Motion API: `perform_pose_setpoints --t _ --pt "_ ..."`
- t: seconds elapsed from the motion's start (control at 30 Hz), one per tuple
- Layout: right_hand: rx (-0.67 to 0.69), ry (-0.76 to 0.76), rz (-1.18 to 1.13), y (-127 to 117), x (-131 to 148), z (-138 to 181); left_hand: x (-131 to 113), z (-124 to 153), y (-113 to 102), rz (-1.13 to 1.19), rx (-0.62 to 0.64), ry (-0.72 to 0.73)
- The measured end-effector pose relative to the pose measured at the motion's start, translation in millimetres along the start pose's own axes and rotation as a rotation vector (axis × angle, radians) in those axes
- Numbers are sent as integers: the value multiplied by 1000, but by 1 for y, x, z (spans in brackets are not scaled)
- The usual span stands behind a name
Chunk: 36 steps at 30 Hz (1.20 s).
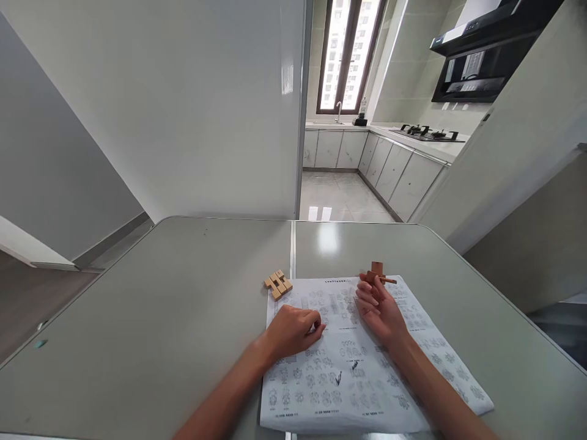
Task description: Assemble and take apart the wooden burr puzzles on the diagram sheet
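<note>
My left hand [293,331] rests on the printed sheet [328,394], its fingers curled in with a small gap by the thumb and nothing visible in them. My right hand [381,310] is turned partly palm up over the sheet's far right part. Its thumb and fingertips pinch a reddish-brown wooden puzzle piece [376,269], made of a blocky part and a thin bar; whether it is one piece or several joined I cannot tell. Light wooden puzzle pieces [277,284] lie together at the sheet's far left corner. Rows of small diagrams and dark pen marks cover the paper.
The grey table [137,342] has a seam [293,247] running away from me down its middle. A small green object [41,344] lies near its left edge. Beyond stand a pale panel [206,110] and a kitchen with white cabinets [329,148] and a gas hob [428,133].
</note>
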State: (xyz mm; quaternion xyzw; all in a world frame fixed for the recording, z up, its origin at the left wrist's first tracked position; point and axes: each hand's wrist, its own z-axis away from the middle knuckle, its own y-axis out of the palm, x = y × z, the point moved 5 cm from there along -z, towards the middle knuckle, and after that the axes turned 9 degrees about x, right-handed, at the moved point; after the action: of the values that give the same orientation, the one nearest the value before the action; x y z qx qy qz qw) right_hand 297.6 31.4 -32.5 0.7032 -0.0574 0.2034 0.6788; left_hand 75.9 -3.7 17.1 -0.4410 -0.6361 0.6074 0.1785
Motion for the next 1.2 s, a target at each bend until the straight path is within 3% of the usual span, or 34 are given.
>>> perform_pose_setpoints --t 0.27,0.6,1.03,1.2 --pt "-59 -64 165 8 4 2 -2 0 1 20 2 0" --pt "-79 -106 206 7 -1 2 -1 0 0 20 18 -12" --pt "-146 -69 831 29 -22 10 -1 0 0 -22 -13 3" --pt "20 -72 1216 44 -37 17 -1 1 -4 4 -49 -12"
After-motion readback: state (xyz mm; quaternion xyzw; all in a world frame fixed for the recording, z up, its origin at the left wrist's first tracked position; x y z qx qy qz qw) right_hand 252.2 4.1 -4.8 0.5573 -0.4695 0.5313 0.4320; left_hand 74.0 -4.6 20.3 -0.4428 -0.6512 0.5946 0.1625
